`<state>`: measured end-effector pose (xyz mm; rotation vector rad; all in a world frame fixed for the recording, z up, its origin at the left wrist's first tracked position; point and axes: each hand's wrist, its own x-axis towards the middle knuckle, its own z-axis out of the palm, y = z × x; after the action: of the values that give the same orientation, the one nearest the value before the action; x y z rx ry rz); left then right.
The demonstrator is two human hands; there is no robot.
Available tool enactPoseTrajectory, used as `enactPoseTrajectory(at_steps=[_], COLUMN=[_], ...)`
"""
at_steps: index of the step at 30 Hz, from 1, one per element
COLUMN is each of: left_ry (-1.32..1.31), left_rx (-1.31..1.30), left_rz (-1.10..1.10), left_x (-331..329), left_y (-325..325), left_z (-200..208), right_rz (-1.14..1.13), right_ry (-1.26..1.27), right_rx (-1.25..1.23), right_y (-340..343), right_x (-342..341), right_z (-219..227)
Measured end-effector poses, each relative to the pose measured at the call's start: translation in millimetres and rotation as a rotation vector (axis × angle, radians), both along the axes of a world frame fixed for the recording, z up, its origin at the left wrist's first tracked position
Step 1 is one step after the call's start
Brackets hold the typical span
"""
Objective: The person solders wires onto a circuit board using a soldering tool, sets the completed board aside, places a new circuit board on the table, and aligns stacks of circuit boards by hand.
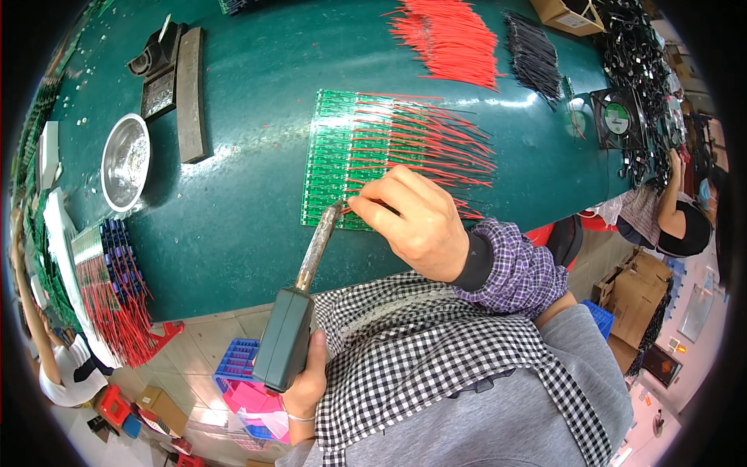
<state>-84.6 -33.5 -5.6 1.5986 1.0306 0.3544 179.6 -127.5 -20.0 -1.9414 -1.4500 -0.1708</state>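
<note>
A green panel of small circuit boards [320, 159] lies on the green table in front of me. Rows of red wires [455, 144], with some dark ones among them, stick out from it to the right. My left hand [307, 381] is closed round the dark grey handle of a soldering gun [282, 338]. Its long metal barrel slants up, and the tip meets the panel near its lower middle. Beside that tip, thumb and forefinger of my right hand [420, 222] pinch the end of a red wire against the boards. The other fingers are curled in.
A metal bowl [126, 163] and a dark metal stand with a long bar [191, 93] sit at the left. Bundles of red wires [447, 39] and black wires [533, 58] lie far right, near a fan [616, 118]. Wired boards [117, 292] lie at the left edge. People work at both sides.
</note>
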Motion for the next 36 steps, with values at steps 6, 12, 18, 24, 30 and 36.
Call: enactPoseTrajectory(at_steps=[6,12,18,24,30,36], left_ry=[-0.011,-0.051,-0.065,-0.029,-0.034,-0.015], left_rx=[0.030,0.023,0.056,0.062,0.048,0.021], left_rz=[-0.047,0.034,0.022,0.048,0.072,0.083], left_x=[0.2,-0.7,-4.2,-3.2,-3.6,-5.1], left_y=[2.1,-1.7,-1.7,-4.8,-5.1,-5.5], left_z=[1.1,2.8,-1.6,1.7,1.6,3.6], right_rz=[-0.005,-0.008,-0.011,-0.009,-0.021,-0.016], right_ry=[-0.005,-0.006,-0.007,-0.006,-0.041,-0.037], right_rx=[-0.003,-0.008,-0.014,-0.013,-0.019,-0.013], right_y=[-0.3,-0.4,-0.5,-0.7,-1.1,-3.9], right_x=[0.1,0.0,-0.4,-0.3,-1.4,-2.7], right_z=[0.7,-0.1,1.8,1.1,-1.9,6.4])
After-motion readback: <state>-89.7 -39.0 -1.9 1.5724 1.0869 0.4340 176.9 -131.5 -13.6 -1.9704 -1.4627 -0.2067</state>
